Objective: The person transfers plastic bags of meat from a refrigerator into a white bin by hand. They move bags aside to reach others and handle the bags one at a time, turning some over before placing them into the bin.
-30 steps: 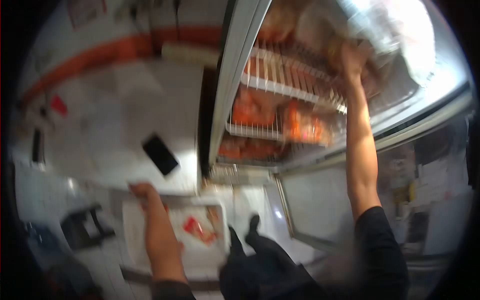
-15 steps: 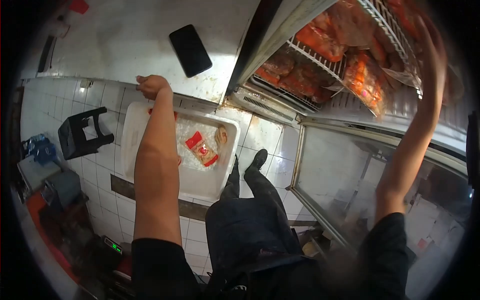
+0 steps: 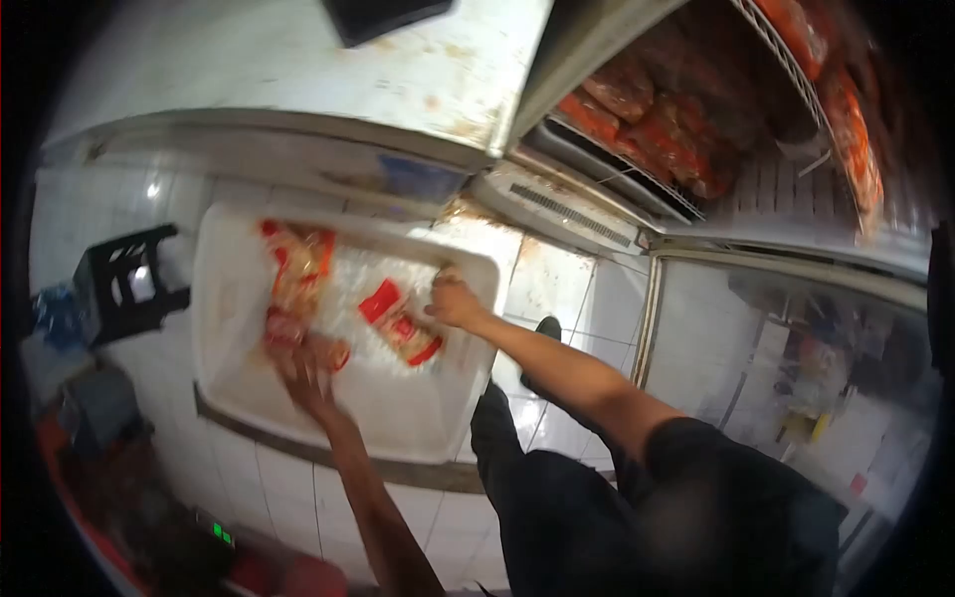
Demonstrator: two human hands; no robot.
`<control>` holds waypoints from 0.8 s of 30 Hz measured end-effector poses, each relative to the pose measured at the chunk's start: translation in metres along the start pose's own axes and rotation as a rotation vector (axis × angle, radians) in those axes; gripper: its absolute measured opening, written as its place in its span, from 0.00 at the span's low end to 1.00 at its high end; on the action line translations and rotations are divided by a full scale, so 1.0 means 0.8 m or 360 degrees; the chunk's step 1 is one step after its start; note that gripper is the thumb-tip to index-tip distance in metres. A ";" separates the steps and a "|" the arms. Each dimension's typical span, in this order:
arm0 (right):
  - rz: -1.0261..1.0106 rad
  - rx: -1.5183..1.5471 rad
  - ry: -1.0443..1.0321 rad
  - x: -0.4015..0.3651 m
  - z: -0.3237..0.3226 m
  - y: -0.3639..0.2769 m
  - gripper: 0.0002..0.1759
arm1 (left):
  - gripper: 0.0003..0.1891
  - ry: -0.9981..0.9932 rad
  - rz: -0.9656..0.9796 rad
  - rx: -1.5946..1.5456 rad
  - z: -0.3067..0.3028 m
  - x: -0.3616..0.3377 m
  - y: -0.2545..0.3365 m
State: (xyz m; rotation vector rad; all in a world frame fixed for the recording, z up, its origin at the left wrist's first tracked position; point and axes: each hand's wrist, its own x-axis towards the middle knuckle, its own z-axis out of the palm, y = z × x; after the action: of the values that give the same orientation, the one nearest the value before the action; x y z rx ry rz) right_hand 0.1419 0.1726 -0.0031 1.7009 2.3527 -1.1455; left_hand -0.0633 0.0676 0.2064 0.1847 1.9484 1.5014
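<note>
A large white tub [image 3: 398, 443] stands on the floor, with clear ice-like bits over part of its bottom. On its left side, my left hand [image 3: 310, 376] rests on several red-and-clear plastic packages [image 3: 296, 279], fingers stretched over the lower ones. Motion blurs it, but no grip shows. At the tub's right wall, my right hand [image 3: 456, 301] has its fingers curled on a small pale beige piece [image 3: 449, 273], mostly covered by the hand. Between the hands lies a red-ended clear package [image 3: 401, 323], untouched.
An open fridge on the right holds orange-red bagged goods [image 3: 686, 134] on wire racks; its glass door [image 3: 736, 338] swings out beside me. A white counter [image 3: 269, 60] with a black phone [image 3: 383, 15] overhangs the tub's far side. A black crate [image 3: 134, 284] sits left.
My left hand has left the counter edge and come down onto the packages in the tub. My right hand has dropped from the fridge racks to the beige piece. The view has tilted down.
</note>
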 end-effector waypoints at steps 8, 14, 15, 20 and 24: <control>0.0581 -0.0009 -0.0151 0.088 0.136 0.124 0.25 | 0.30 0.0690 -0.1209 0.0197 -0.229 -0.390 -0.227; 0.0127 0.0049 -0.0110 0.052 0.141 0.122 0.14 | 0.29 0.0301 -0.1297 0.0215 -0.238 -0.444 -0.203; 0.0150 0.0238 -0.0061 0.042 0.142 0.121 0.14 | 0.29 0.0241 -0.1301 0.0227 -0.239 -0.449 -0.194; 0.0440 0.1725 0.0054 -0.087 -0.109 0.014 0.15 | 0.29 0.0004 -0.1274 0.0279 -0.236 -0.469 -0.150; 0.0344 0.2446 0.0183 -0.177 -0.320 -0.012 0.13 | 0.29 -0.0205 -0.1211 0.0321 -0.231 -0.475 -0.116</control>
State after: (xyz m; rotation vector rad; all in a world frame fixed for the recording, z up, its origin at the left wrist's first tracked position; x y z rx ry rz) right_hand 0.2897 0.2007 0.2477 2.0552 0.9684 -3.1790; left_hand 0.1487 -0.2972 0.3019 -0.3365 1.7663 0.7762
